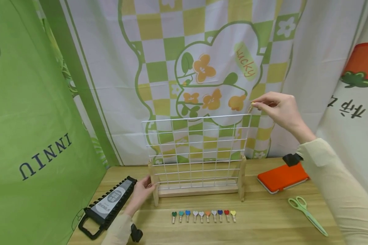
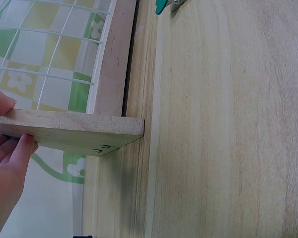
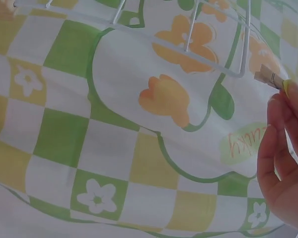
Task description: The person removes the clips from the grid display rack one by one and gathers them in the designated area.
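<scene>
My right hand (image 1: 279,108) pinches a small wooden clothespin (image 3: 269,78) with a yellow piece at its end, between thumb and fingertips. It is up at the top right corner of a white wire grid (image 1: 196,118); in the right wrist view the clothespin's tip points toward that corner. The grid stands upright in a wooden stand (image 1: 199,192). Low on the left, my left hand (image 1: 141,190) grips the stand's left side post (image 2: 84,121), thumb on one face and fingers on the other.
In front of the stand lies a row of several heart-topped clothespins (image 1: 207,214) in different colours. A black-and-grey toothed rack (image 1: 113,199) lies at left. On the right are an orange case (image 1: 282,177) and green scissors (image 1: 309,216). A patterned curtain (image 1: 104,68) hangs behind.
</scene>
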The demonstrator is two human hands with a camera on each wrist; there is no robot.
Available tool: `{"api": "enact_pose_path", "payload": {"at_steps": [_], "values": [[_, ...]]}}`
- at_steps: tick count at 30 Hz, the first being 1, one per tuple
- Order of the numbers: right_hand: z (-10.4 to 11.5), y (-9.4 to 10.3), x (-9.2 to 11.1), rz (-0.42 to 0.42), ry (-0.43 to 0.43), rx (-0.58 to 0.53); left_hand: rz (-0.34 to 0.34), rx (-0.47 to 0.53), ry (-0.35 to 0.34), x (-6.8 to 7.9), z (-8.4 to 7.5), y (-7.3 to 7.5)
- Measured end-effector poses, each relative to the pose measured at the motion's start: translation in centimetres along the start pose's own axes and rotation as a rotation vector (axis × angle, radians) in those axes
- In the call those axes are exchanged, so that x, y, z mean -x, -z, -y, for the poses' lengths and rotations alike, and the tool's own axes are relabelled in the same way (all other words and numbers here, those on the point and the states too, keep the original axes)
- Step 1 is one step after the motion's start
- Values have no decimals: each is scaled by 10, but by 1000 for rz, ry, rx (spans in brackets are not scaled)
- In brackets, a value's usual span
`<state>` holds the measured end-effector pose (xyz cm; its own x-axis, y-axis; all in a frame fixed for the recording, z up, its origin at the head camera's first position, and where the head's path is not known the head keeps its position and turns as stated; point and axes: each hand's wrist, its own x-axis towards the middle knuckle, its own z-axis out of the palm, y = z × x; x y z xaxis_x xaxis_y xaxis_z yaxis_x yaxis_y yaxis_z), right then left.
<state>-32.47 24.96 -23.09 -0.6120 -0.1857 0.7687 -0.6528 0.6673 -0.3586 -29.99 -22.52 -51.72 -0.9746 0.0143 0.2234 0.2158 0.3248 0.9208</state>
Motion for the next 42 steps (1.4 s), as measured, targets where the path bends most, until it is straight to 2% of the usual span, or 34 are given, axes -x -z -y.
{"api": "enact_pose_path", "payload": {"at_steps": [4, 11, 16, 21, 28, 34, 38, 42], "values": [[2, 4, 8, 35, -30, 7, 4, 2, -59, 2, 0, 1], [0, 0, 40, 31, -48, 15, 9, 15, 64, -1, -1, -1], [1, -13, 72, 63, -17, -9, 5, 2, 76, 0, -3, -1], [-6, -36, 110, 166, -12, -30, -14, -19, 86, -2, -1, -1], [-24, -80, 187, 335, -126, -92, -6, -10, 91, -4, 2, -2], [-41, -111, 247, 539, -278, -201, -1, -13, 82, -3, -1, -2], [-48, -121, 272, 633, -359, -230, 1, -26, 82, -2, -2, -2], [-51, -127, 282, 667, -424, -242, -5, -25, 93, -1, -2, -2]]}}
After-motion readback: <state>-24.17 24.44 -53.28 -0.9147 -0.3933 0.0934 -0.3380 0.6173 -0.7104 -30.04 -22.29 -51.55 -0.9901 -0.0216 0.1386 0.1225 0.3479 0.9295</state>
